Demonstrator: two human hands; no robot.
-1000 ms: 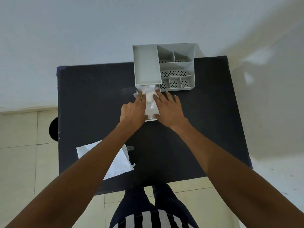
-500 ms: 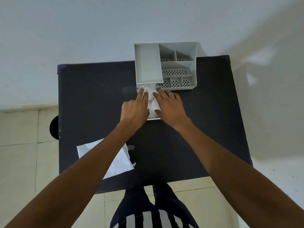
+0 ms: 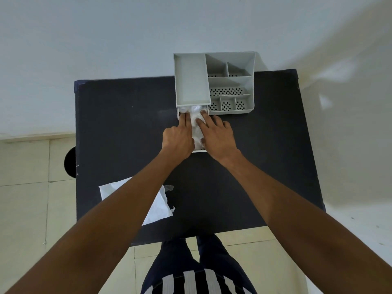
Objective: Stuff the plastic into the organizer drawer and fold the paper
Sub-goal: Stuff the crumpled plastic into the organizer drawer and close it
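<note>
A grey desk organizer [image 3: 251,85] stands at the far edge of the black table [image 3: 118,128]. Its drawer [image 3: 199,150] is pulled out toward me from under the left tray. Crumpled white plastic [image 3: 196,124] fills the drawer. My left hand [image 3: 178,139] and my right hand [image 3: 216,136] lie side by side on top of the plastic, fingers stretched forward and pressing down on it near the drawer's mouth. A white sheet of paper [image 3: 157,209] lies flat near the table's front left, partly hidden under my left forearm.
The wall rises right behind the organizer. A small scrap of clear plastic [image 3: 169,187] lies by the paper's far corner. Tiled floor and a dark round object [image 3: 71,162] show to the table's left. My legs are at the table's front edge.
Both hands have slid forward over the plastic, fingertips now at the drawer's mouth. The plastic sits lower in the drawer. The paper has not moved.
</note>
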